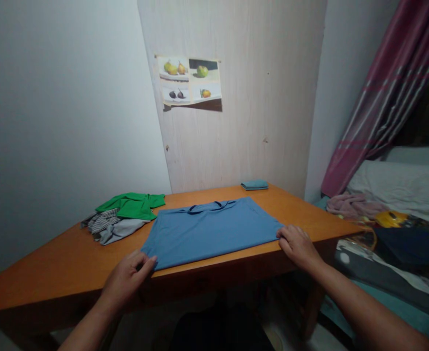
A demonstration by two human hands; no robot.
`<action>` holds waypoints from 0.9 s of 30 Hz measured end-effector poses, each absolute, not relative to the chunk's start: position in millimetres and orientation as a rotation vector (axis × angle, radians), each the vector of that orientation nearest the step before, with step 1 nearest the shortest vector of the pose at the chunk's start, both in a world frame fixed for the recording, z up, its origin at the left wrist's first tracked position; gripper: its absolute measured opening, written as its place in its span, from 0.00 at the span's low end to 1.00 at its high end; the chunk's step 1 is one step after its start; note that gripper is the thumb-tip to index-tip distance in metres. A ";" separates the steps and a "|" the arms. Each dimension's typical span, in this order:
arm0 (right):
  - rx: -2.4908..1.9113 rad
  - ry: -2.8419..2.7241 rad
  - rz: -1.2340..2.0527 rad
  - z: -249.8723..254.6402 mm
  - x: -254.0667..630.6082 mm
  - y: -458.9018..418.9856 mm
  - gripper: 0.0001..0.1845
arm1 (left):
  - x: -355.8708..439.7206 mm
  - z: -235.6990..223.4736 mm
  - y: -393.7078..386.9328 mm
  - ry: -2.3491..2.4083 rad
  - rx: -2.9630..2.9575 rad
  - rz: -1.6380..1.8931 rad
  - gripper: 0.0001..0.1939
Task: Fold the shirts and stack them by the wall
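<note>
Blue shirt (214, 231) between left hand (128, 273) and right hand (298, 243); near corners pinched in both.

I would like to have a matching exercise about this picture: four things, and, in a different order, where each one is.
1. blue garment
2. green garment
3. folded teal cloth
4. fruit pictures

A. over striped cloth
B. on the wall
C. between left hand and right hand
D. table's far edge

1-C, 2-A, 3-D, 4-B
</note>
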State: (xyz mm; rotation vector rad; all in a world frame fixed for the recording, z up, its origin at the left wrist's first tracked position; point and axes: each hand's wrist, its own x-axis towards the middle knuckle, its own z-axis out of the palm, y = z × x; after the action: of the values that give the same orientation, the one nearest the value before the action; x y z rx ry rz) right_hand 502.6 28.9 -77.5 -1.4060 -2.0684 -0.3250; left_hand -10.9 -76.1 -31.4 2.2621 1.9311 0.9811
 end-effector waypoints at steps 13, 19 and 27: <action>-1.389 -2.176 -0.218 -59.2 509.2 30.1 0.08 | -17.4 -13.1 -66.1 1.870 2.081 0.721 0.27; -1.402 -2.087 -0.138 -49.4 505.9 44.0 0.11 | -18.0 -1.6 -43.7 1.831 2.099 0.745 0.25; -1.342 -1.981 0.031 -39.4 465.6 67.9 0.21 | 3.7 23.5 20.3 1.779 2.334 0.805 0.19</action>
State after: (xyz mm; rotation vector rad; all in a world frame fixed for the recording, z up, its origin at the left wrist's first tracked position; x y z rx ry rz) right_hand 465.6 67.9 -39.4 -1.3418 -1.9806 0.0315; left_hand 3.7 20.3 23.5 2.3342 1.7788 0.8045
